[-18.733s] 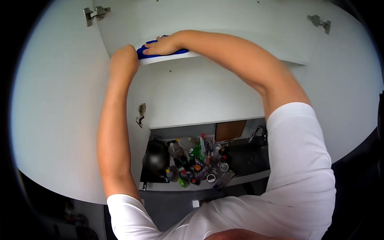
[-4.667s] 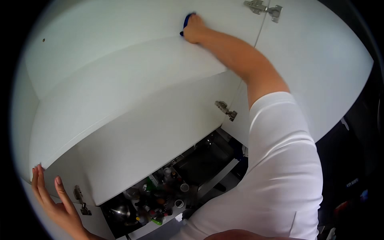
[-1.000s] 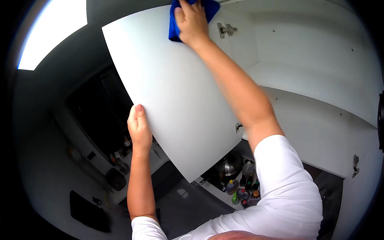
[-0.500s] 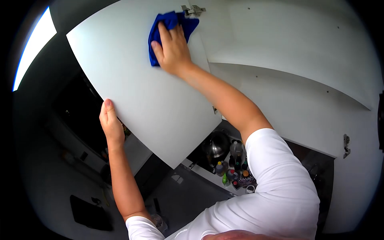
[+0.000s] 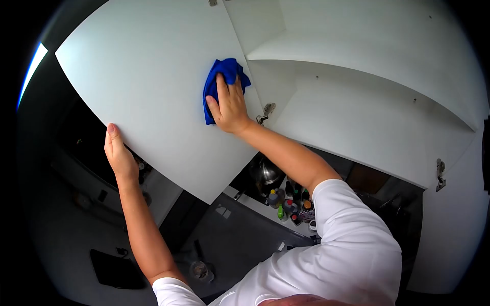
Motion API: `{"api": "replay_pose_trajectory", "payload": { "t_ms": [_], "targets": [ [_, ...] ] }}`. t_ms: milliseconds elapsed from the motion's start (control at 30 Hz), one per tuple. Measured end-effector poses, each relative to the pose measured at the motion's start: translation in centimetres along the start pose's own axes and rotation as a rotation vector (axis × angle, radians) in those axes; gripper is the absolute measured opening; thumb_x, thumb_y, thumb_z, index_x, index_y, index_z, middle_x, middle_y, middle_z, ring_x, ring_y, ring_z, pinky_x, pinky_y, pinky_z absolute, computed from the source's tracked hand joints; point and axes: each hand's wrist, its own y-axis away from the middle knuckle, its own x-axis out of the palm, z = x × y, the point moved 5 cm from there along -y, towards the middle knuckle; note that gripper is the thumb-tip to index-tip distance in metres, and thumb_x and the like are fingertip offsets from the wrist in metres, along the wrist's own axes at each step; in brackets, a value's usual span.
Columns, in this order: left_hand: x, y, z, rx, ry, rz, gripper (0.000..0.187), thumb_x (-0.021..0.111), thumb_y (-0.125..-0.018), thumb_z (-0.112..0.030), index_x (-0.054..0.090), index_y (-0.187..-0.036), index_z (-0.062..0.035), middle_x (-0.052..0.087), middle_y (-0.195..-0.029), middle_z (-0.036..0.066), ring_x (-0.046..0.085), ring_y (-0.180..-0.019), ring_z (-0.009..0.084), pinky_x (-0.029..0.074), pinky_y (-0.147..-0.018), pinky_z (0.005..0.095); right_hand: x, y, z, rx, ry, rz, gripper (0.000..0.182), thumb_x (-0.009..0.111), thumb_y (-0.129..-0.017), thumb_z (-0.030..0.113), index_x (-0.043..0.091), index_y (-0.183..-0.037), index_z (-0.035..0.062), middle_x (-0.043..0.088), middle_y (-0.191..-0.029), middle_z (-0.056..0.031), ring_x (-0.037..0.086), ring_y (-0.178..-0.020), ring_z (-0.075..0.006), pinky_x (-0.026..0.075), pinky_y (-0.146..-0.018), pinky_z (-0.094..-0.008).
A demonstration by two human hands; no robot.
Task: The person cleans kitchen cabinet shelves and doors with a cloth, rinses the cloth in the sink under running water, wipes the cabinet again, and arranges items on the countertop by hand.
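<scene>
A white cabinet door (image 5: 153, 86) stands swung out across the left and middle of the head view. My right hand (image 5: 230, 106) presses a crumpled blue cloth (image 5: 218, 76) against the door's face, close to its hinged edge. At the door's outer edge is my left hand (image 5: 120, 153), gripping it with the thumb on the near face and the other fingers mostly hidden. To the right, the white cabinet (image 5: 367, 122) shows its shelf and inner walls.
Below the cabinet, several bottles (image 5: 290, 206) and a shiny metal pot (image 5: 265, 172) stand on a counter. Metal hinges (image 5: 440, 175) show on the cabinet's right wall. A clear container (image 5: 200, 270) and a dark flat panel (image 5: 116, 269) lie lower left.
My right hand and the blue cloth have moved down the door. The view has shifted, so the door and my left hand appear farther left. A lower hinge has come into sight.
</scene>
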Motion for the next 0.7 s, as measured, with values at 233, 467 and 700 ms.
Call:
{"api": "replay_pose_trajectory", "payload": {
  "t_ms": [233, 467, 700],
  "targets": [
    [-0.6, -0.5, 0.7, -0.029, 0.034, 0.001, 0.058, 0.047, -0.112, -0.045, 0.058, -0.132, 0.0084, 0.066, -0.128, 0.015, 0.062, -0.117, 0.0195, 0.047, -0.102, 0.0319, -1.2, -13.3, -3.8, 0.097, 0.015, -0.105, 0.064, 0.053, -0.104, 0.034, 0.043, -0.149, -0.0105, 0.041, -0.151, -0.0407, 0.037, -0.142, -0.0574, 0.028, -0.122, -0.0571],
    [-0.6, -0.1, 0.8, -0.059, 0.027, -0.029, 0.058, 0.046, -0.112, -0.043, 0.055, -0.135, 0.0087, 0.064, -0.132, 0.016, 0.061, -0.122, 0.0214, 0.047, -0.104, 0.0335, -0.1, 10.1, -1.3, 0.159, 0.021, 0.044, 0.078, 0.062, -0.099, 0.036, 0.035, -0.151, -0.0147, 0.036, -0.153, -0.0376, 0.034, -0.143, -0.057, 0.027, -0.12, -0.0621],
    [0.0, -0.4, 0.4, -0.063, 0.064, -0.041, 0.05, 0.043, -0.114, -0.034, 0.053, -0.137, 0.0091, 0.062, -0.135, 0.017, 0.06, -0.124, 0.0234, 0.047, -0.107, 0.0357, -1.1, -3.9, -3.9, -0.014, 0.058, -0.14, 0.067, 0.06, -0.103, 0.035, 0.041, -0.148, -0.0098, 0.058, -0.124, -0.0346, 0.051, -0.121, -0.0551, 0.04, -0.108, -0.0578]
  ]
}}
